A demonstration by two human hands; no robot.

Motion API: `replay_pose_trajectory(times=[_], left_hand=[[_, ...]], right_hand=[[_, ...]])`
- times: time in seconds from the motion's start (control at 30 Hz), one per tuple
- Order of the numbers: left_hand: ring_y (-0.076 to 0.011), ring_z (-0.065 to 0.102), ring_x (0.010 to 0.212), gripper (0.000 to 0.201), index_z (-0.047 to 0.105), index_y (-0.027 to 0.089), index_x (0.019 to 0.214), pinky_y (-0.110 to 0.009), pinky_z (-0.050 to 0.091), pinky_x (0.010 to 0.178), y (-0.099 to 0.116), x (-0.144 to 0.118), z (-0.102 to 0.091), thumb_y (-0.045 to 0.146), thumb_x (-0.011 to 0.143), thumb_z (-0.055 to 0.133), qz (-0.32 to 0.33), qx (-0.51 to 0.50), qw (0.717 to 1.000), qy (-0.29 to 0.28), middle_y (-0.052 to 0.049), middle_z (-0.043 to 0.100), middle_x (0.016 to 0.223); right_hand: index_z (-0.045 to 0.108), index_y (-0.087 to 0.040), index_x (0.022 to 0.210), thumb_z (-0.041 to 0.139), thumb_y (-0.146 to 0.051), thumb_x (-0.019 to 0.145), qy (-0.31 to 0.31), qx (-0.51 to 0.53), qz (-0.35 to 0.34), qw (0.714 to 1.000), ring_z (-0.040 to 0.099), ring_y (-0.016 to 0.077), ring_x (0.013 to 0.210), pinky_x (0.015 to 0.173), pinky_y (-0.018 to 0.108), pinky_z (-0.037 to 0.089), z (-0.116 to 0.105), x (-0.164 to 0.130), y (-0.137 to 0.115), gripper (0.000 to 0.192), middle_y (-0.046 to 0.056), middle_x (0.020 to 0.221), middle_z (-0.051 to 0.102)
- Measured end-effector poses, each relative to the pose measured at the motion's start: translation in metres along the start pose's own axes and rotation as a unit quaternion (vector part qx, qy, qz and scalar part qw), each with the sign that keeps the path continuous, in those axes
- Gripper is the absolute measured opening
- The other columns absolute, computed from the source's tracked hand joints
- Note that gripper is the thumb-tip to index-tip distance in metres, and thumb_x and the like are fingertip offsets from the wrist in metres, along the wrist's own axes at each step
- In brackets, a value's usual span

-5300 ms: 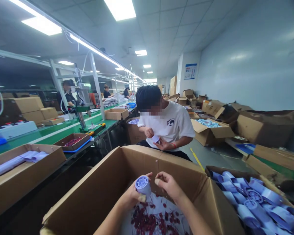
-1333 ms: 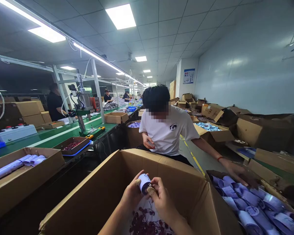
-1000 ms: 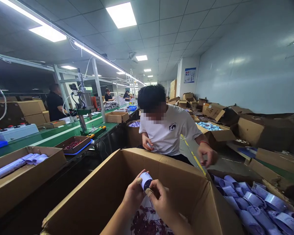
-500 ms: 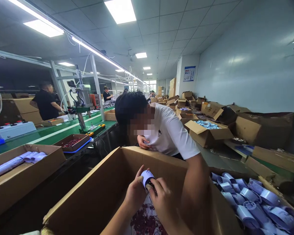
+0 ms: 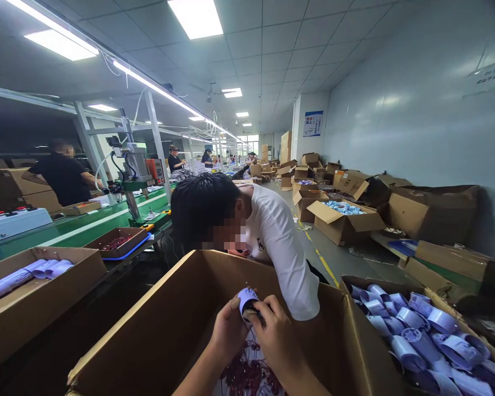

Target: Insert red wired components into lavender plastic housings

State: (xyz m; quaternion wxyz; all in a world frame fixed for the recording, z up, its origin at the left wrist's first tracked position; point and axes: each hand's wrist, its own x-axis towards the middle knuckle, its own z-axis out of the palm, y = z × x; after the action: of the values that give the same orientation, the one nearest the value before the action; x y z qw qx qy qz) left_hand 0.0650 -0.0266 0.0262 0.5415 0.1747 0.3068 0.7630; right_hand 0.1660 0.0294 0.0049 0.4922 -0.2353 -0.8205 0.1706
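Head view: the left hand (image 5: 230, 333) is wrapped around a small pale lilac cylinder (image 5: 247, 301), thumb on its near side and fingers curled behind it, so the part sits clamped between them and tilted with its open end turned toward the right hand (image 5: 277, 336). The right hand's fingers (image 5: 272, 307) are bunched at that open end, thumb and forefinger pinched on something small and dark at the rim; what it is cannot be told. Both hands touch the cylinder and each other's fingertips.

Directly below the fingers lies a pile of dark red wired parts (image 5: 247, 374) on the floor of a big open cardboard box (image 5: 157, 324), whose walls rise on every side of the hands. Just beyond the fingers, a co-worker in a white T-shirt (image 5: 278, 247) bends over the box's far rim, head low, shoulder and sleeve right behind the cylinder and blocking the space past it. That person's hands are hidden.

To the right of the fingers, past the box's right wall, a second carton (image 5: 449, 305) holds a heap of lilac cylinders (image 5: 416, 335) of the same kind. Well to the left of the fingers runs a green conveyor table (image 5: 78, 228) carrying a shallow tray of red parts (image 5: 117, 242) and a press machine (image 5: 132, 170); nearer on the left, a box of rolled white sheets (image 5: 28, 272). More people stand far along the line.
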Motion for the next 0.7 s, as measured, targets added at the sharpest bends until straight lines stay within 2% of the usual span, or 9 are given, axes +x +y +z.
replay_pose_trajectory(times=[0.17, 0.37, 0.47, 0.57, 0.63, 0.7], left_hand=[[-0.0191, 0.062, 0.093, 0.021, 0.071, 0.013, 0.094, -0.025, 0.049, 0.078, 0.000, 0.001, -0.008, 0.016, 0.075, 0.060, 0.005, -0.013, 1.000, 0.020, -0.007, 0.069, 0.099], [-0.0222, 0.062, 0.093, 0.019, 0.072, 0.012, 0.090, -0.029, 0.048, 0.085, -0.002, 0.002, -0.006, 0.020, 0.074, 0.063, 0.044, 0.006, 0.999, -0.029, -0.009, 0.070, 0.092], [-0.0236, 0.063, 0.092, 0.022, 0.072, 0.011, 0.091, -0.030, 0.048, 0.085, -0.002, -0.001, -0.001, 0.021, 0.073, 0.065, 0.046, 0.015, 0.998, -0.037, -0.010, 0.071, 0.090], [-0.0232, 0.064, 0.089, 0.027, 0.072, 0.010, 0.095, -0.029, 0.049, 0.083, -0.001, -0.005, 0.000, 0.023, 0.072, 0.067, 0.053, 0.003, 0.997, -0.058, -0.011, 0.071, 0.092], [-0.0217, 0.065, 0.084, 0.026, 0.071, 0.010, 0.095, -0.030, 0.049, 0.083, -0.001, -0.007, -0.001, 0.020, 0.072, 0.066, 0.057, -0.010, 0.996, -0.068, -0.010, 0.071, 0.088], [-0.0203, 0.065, 0.081, 0.022, 0.072, 0.011, 0.092, -0.030, 0.050, 0.084, -0.003, -0.007, -0.003, 0.016, 0.072, 0.065, 0.058, -0.023, 0.996, -0.061, -0.009, 0.070, 0.086]], right_hand=[[0.069, -0.023, 0.099, 0.041, -0.036, 0.095, -0.004, 0.015, 0.001, 1.000, 0.058, 0.0179, 0.068, 0.061, 0.028, 0.041, 0.003, -0.001, -0.001, 0.031, 0.006, 0.078, 0.058], [0.068, -0.024, 0.088, 0.051, -0.028, 0.088, 0.069, 0.091, 0.015, 0.993, 0.056, 0.0158, 0.068, 0.063, 0.026, 0.045, 0.010, -0.006, -0.002, 0.018, 0.003, 0.077, 0.055], [0.063, -0.023, 0.086, 0.057, -0.024, 0.082, 0.106, 0.156, 0.051, 0.981, 0.057, 0.0162, 0.071, 0.065, 0.026, 0.048, 0.012, -0.005, -0.004, 0.007, 0.001, 0.078, 0.057], [0.060, -0.024, 0.097, 0.060, -0.021, 0.077, 0.126, 0.203, 0.111, 0.965, 0.060, 0.0196, 0.084, 0.073, 0.029, 0.050, 0.015, -0.003, -0.004, 0.020, 0.003, 0.090, 0.063], [0.060, -0.024, 0.106, 0.060, -0.020, 0.075, 0.114, 0.225, 0.143, 0.957, 0.060, 0.0222, 0.093, 0.077, 0.032, 0.050, 0.018, -0.003, -0.003, 0.031, 0.006, 0.101, 0.064], [0.060, -0.024, 0.110, 0.058, -0.021, 0.076, 0.093, 0.263, 0.165, 0.946, 0.060, 0.0233, 0.100, 0.082, 0.033, 0.050, 0.023, -0.004, -0.004, 0.035, 0.006, 0.109, 0.064]])
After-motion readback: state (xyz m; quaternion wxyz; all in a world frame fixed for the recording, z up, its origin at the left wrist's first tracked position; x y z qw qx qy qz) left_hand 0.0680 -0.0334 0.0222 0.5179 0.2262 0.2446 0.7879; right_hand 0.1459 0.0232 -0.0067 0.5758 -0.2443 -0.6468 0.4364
